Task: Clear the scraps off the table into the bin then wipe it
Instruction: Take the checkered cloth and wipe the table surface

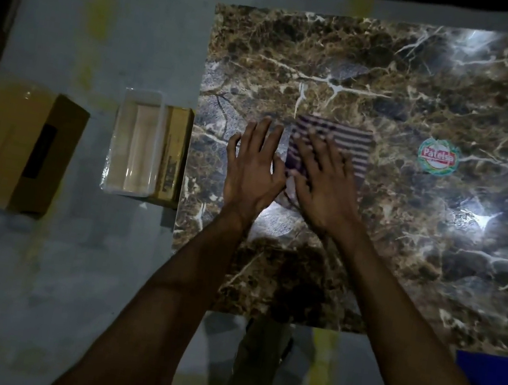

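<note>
While both hands lie flat with straight fingers, the right hand point(321, 183) presses a soft striped cloth point(347, 147) on the shiny brown marble table point(404, 251). Just beside it, the left hand point(252, 165) touches the tabletop. A clear plastic bin point(135, 142) sits on the floor by the table's left edge.

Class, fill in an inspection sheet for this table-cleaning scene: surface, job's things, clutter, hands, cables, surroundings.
Surface: marble-patterned table, glossy, with light glare.
Job's things: striped cloth flat on the table; clear bin on the floor by the table's left edge.
Clutter: round sticker on the tabletop; no scraps seen.
Hands: left hand flat on the table beside the cloth; right hand pressing flat on the cloth.
Cables: nothing seen.
Surroundings: cardboard box on the grey floor; smaller yellow box next to the bin.
</note>
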